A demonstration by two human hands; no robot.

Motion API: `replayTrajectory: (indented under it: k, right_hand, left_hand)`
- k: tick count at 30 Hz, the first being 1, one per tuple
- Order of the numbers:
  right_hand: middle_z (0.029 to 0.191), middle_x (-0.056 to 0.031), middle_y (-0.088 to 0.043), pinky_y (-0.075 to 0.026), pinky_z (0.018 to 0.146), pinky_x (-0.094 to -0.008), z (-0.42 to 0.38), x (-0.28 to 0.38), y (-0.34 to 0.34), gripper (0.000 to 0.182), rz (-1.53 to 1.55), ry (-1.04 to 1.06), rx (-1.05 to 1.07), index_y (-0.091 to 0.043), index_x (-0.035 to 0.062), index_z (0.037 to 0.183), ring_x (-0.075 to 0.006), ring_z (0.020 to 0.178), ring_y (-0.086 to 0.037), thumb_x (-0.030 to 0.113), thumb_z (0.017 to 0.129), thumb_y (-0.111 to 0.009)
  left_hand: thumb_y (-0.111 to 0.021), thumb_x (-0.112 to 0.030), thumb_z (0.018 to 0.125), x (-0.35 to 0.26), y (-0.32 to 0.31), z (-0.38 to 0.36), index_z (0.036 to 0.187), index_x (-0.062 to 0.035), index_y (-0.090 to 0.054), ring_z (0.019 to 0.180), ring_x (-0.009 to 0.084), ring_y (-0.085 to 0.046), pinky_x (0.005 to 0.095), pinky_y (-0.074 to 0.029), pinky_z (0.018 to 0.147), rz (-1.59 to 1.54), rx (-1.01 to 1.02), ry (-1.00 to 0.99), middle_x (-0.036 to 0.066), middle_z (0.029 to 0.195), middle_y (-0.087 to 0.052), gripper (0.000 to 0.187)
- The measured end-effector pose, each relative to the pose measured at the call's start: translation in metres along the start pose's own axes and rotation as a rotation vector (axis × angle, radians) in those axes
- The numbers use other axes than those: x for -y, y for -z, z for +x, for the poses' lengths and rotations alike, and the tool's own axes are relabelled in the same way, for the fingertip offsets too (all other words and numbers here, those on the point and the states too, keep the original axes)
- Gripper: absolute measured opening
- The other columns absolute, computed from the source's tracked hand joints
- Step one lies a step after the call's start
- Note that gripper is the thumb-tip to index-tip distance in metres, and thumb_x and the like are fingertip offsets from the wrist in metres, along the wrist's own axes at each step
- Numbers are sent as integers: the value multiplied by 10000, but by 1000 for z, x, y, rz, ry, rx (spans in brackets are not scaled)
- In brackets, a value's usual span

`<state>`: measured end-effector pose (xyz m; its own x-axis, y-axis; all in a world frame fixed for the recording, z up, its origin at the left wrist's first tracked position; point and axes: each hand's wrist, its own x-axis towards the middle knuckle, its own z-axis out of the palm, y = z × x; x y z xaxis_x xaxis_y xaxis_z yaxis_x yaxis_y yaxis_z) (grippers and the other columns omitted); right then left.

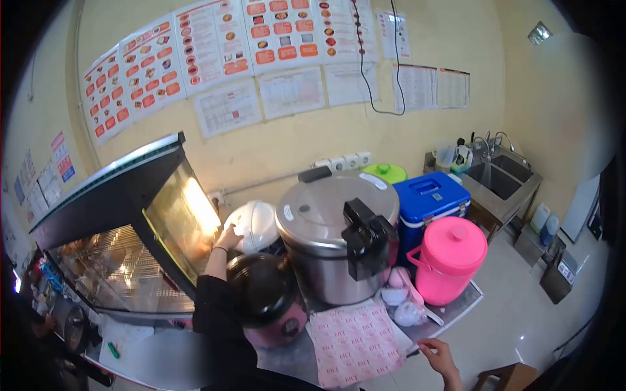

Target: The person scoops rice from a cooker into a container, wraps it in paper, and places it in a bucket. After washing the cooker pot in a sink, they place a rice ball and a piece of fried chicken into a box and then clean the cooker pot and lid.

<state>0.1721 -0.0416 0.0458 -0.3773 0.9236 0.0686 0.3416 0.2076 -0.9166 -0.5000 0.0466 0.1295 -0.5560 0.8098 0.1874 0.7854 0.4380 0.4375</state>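
Observation:
My left hand [226, 240] reaches past a dark-lidded pink rice cooker [277, 329] to the left edge of a white domed lid [255, 223]. Its fingers appear closed on that edge, though the grip is partly hidden. A dark band circles the wrist. Down at the right, my right hand [440, 358] is held with the fingers apart and nothing visible in it. Beside it lies a pink printed paper sheet [355, 345] on the table. A large steel rice cooker [336, 260] with black handles stands between my hands.
A lit glass display warmer [124, 254] stands at the left. Right of the steel cooker are a blue cooler box [433, 195], a pink drink jug [451, 260] and a small plastic bag [411, 313]. A sink [499, 179] is farther back; a wooden stool [505, 376] stands low right.

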Motion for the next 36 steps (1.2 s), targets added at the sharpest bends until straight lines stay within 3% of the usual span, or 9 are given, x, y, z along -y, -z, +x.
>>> replayTrajectory:
  k: [6, 10, 13, 15, 19, 25, 28, 31, 36]
  right_hand:
    - [890, -108, -594, -436, 730, -274, 74, 91, -57, 174, -31, 334, 288, -584, 17, 923, -199, 824, -571, 109, 780, -551]
    - [913, -108, -575, -433, 734, -304, 156, 177, -142, 198, 43, 692, 559, -568, 37, 961, -233, 846, -550, 139, 795, -532]
    - [870, -110, -568, -424, 744, -329, 220, 225, -210, 177, -15, 881, 653, -572, 35, 915, -252, 850, -531, 146, 784, -529]
    - [898, -130, -553, -415, 766, -344, 265, 247, -253, 209, -116, 990, 629, -552, 21, 921, -263, 869, -523, 163, 769, -532]
    - [1037, -189, -498, -408, 801, -388, 342, 252, -338, 388, -991, 727, 434, -450, 31, 1101, -296, 956, -488, 211, 762, -507]
    - [1015, -256, -493, -439, 677, -498, 421, 243, -418, 365, -1272, 779, -183, -430, -1, 1105, -324, 952, -485, 187, 792, -410]
    - [868, -214, -554, -458, 654, -446, 456, 274, -412, 269, -1063, 727, -103, -478, -4, 968, -329, 825, -547, 183, 776, -460]
    - [783, -157, -575, -458, 670, -404, 491, 312, -380, 265, -921, 805, 141, -481, 5, 864, -332, 751, -564, 214, 722, -561]
    - [1019, -227, -496, -413, 780, -432, 550, 325, -369, 481, -506, 705, -130, -442, 71, 1097, -346, 976, -481, 239, 682, -616]
  left_hand:
    - [-753, -245, 561, 94, -59, 118, 1293, -84, -184, 1169, 280, -312, 354, -286, 955, 154, 398, -164, 165, 1260, -323, 942]
    - [-749, -349, 530, 67, -40, 110, 1160, -92, -443, 1218, 258, -209, 369, -203, 993, 8, 491, -169, 132, 1267, -334, 746]
    - [-781, -149, 488, 54, -36, 97, 1251, -135, -255, 875, 162, -509, 332, -313, 917, -305, 430, -49, 36, 858, -555, 926]
    - [-771, -104, 498, 58, -46, 94, 1213, -128, -320, 814, 170, -511, 333, -361, 861, -474, 320, -12, 51, 857, -546, 845]
    - [-737, -69, 545, 54, -49, 108, 1192, -106, -354, 884, 173, -513, 330, -399, 805, -562, 79, -18, 115, 976, -516, 753]
    - [-630, -229, 681, 37, -3, 145, 1166, -127, -376, 967, 286, -501, 361, -385, 811, -637, -30, -67, 201, 997, -533, 557]
    - [-539, -273, 758, 51, -19, 182, 1103, -65, -415, 949, 311, -467, 371, -360, 820, -407, -515, -246, 194, 960, -521, 422]
    - [-496, -323, 783, -22, 46, 103, 1063, -37, -429, 1015, 313, -382, 380, -291, 886, -623, -999, 131, 175, 1004, -464, 406]
    - [-398, -401, 830, -22, 6, 142, 1222, -56, -278, 1149, 342, -244, 439, -185, 959, -672, -840, -166, 206, 1200, -291, 535]
